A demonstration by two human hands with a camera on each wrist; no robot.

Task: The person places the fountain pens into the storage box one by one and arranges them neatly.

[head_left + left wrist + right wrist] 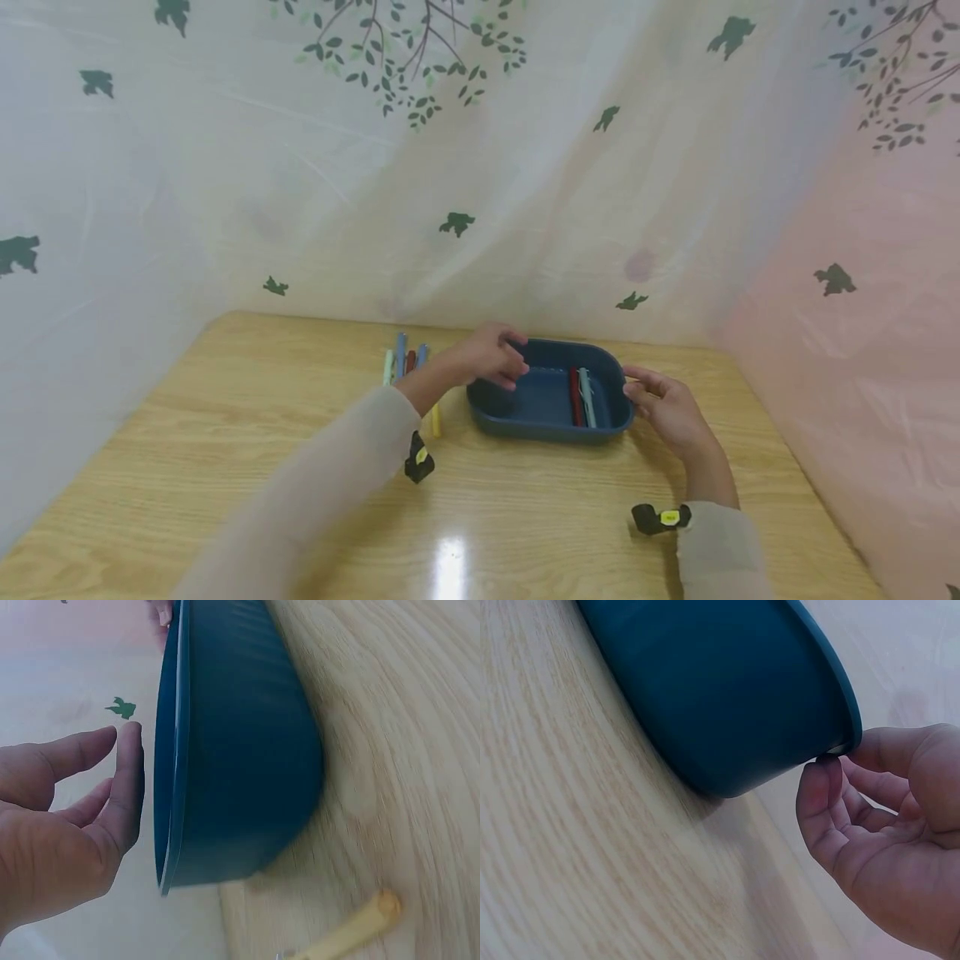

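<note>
A dark blue oblong bin [525, 429] with rounded corners stands on the table. In it, toward the right end, lie a dark red pen-like stick [576, 397] and a pale blue-green one [587, 398] side by side. My left hand [495, 354] hovers over the bin's left end with its fingers loosely bent and nothing between them; the left wrist view has the fingers [131, 780] just above the rim. At the opposite end, my right hand [885, 817] pinches the bin's rim between thumb and fingers.
Left of the bin lie several slim sticks, among them a blue one [401, 354], a pale green one [388, 367] and a yellow one [436, 420], partly hidden by my left forearm. A leaf-patterned curtain [360, 208] hangs behind the wooden table [525, 517].
</note>
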